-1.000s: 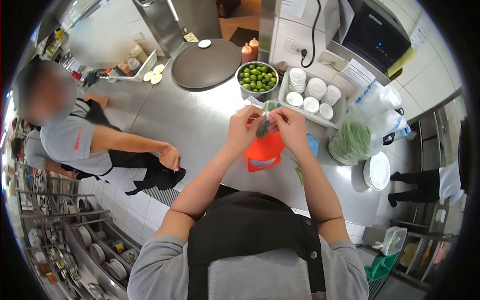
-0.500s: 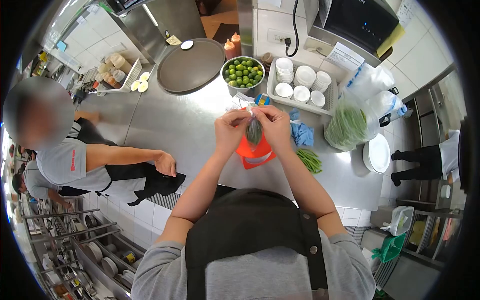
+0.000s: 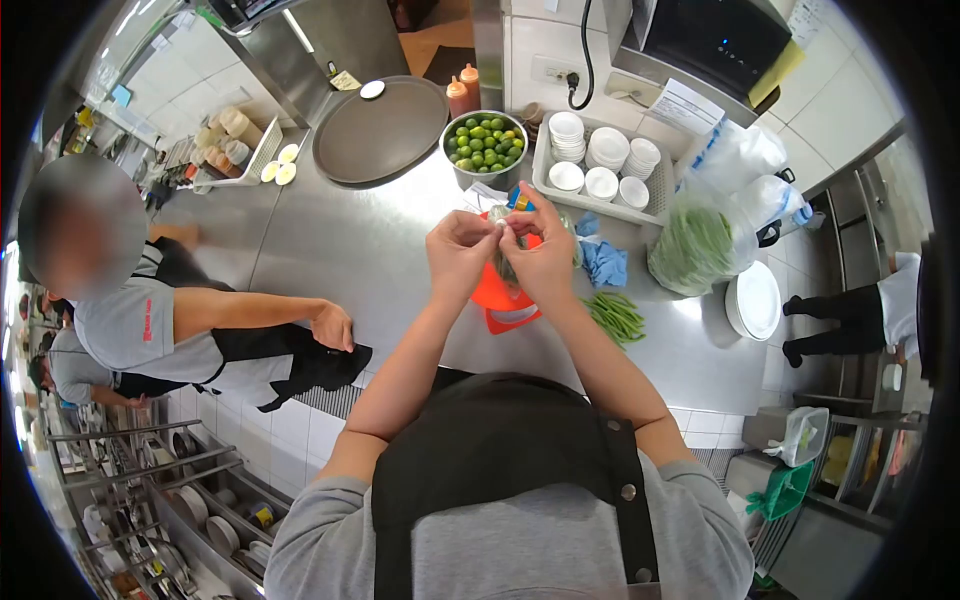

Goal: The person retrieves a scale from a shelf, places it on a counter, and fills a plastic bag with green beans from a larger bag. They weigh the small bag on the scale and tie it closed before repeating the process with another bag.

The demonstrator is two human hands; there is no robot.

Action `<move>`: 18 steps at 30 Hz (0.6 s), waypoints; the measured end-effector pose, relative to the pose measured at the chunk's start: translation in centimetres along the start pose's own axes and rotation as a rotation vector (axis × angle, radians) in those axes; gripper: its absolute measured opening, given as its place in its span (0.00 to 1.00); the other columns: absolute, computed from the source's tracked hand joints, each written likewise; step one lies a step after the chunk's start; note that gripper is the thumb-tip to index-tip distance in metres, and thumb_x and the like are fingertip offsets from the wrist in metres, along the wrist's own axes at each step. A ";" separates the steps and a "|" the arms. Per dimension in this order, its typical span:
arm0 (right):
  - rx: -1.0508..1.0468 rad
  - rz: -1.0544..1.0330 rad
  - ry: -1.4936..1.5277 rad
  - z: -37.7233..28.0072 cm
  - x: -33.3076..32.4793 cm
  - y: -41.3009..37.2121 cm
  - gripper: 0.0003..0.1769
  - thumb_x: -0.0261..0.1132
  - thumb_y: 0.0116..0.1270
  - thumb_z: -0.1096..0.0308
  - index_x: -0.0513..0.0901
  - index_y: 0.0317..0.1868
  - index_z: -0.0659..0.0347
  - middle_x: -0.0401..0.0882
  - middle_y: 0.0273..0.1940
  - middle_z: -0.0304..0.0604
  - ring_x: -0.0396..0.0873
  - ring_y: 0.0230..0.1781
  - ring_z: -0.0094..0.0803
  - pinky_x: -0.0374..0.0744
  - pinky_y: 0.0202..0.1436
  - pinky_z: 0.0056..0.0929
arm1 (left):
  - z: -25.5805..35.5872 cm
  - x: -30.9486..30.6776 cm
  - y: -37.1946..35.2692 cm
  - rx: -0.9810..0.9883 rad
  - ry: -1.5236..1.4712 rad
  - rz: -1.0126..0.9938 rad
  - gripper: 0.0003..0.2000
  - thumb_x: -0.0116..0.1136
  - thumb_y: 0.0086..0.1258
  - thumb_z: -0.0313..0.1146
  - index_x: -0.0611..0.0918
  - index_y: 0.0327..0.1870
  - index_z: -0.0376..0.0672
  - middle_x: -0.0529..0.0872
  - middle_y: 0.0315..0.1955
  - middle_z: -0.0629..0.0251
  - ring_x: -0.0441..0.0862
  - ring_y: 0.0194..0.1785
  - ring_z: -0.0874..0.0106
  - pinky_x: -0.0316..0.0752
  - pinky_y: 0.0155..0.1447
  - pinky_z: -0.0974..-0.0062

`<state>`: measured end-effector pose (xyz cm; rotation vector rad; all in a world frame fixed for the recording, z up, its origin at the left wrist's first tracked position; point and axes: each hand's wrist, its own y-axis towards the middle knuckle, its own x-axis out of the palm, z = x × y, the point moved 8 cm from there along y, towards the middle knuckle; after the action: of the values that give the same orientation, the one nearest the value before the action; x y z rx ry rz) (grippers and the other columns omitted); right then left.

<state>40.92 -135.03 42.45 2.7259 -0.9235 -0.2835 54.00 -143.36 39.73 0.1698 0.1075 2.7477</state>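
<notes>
Clear plastic, one bag (image 3: 503, 264) pinched between left hand (image 3: 458, 256) and right hand (image 3: 547, 262).

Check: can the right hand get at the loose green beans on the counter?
Probably yes: the beans lie bare just beside the right hand, nothing between, though it is pinching a small bag.

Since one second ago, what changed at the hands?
Left hand and right hand drew together at the top of the bag; the right now covers most of it, index finger raised. Both kept their hold. Orange container, lime bowl, beans stayed put.
</notes>
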 end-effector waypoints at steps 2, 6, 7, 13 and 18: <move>-0.049 0.013 -0.036 -0.3 -0.1 0.1 0.34 0.69 0.59 0.79 0.77 0.69 0.60 0.88 0.40 0.42 0.84 0.37 0.25 0.82 0.43 0.26 | 0.1 0.0 0.2 -0.012 -0.027 0.000 0.08 0.68 0.63 0.16 0.80 0.39 0.33 0.90 0.35 0.57 0.88 0.38 0.74 0.84 0.45 0.76; -0.142 -0.023 -0.132 -1.2 0.4 -0.1 0.32 0.69 0.60 0.80 0.75 0.66 0.61 0.87 0.38 0.40 0.83 0.37 0.24 0.81 0.42 0.26 | 2.1 -0.4 0.1 -0.006 0.099 0.060 0.09 0.66 0.64 0.15 0.78 0.40 0.34 0.90 0.35 0.54 0.89 0.38 0.72 0.86 0.45 0.75; -0.144 -0.046 -0.147 -1.2 0.5 -0.2 0.31 0.68 0.60 0.81 0.74 0.66 0.62 0.87 0.37 0.39 0.82 0.38 0.23 0.81 0.43 0.26 | 2.0 -0.4 0.2 -0.012 0.069 0.047 0.09 0.66 0.64 0.14 0.78 0.40 0.33 0.90 0.34 0.54 0.89 0.38 0.72 0.86 0.45 0.75; 0.290 -0.296 0.441 2.9 0.6 1.0 0.31 0.67 0.67 0.81 0.67 0.69 0.65 0.87 0.43 0.45 0.84 0.46 0.26 0.81 0.55 0.27 | 1.2 -0.2 0.3 -0.023 0.001 -0.049 0.06 0.64 0.66 0.14 0.81 0.42 0.29 0.90 0.36 0.53 0.89 0.39 0.71 0.88 0.46 0.74; 0.369 -0.178 0.491 4.0 -0.1 0.8 0.27 0.69 0.69 0.80 0.70 0.66 0.65 0.87 0.46 0.49 0.85 0.48 0.27 0.81 0.56 0.27 | 0.0 0.1 -1.0 0.182 0.181 -0.014 0.08 0.64 0.68 0.16 0.84 0.47 0.28 0.88 0.43 0.58 0.89 0.46 0.71 0.87 0.52 0.74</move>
<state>39.33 -136.22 38.94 2.9894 -0.6425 0.5598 54.29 -142.38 39.68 -0.0317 0.4063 2.7323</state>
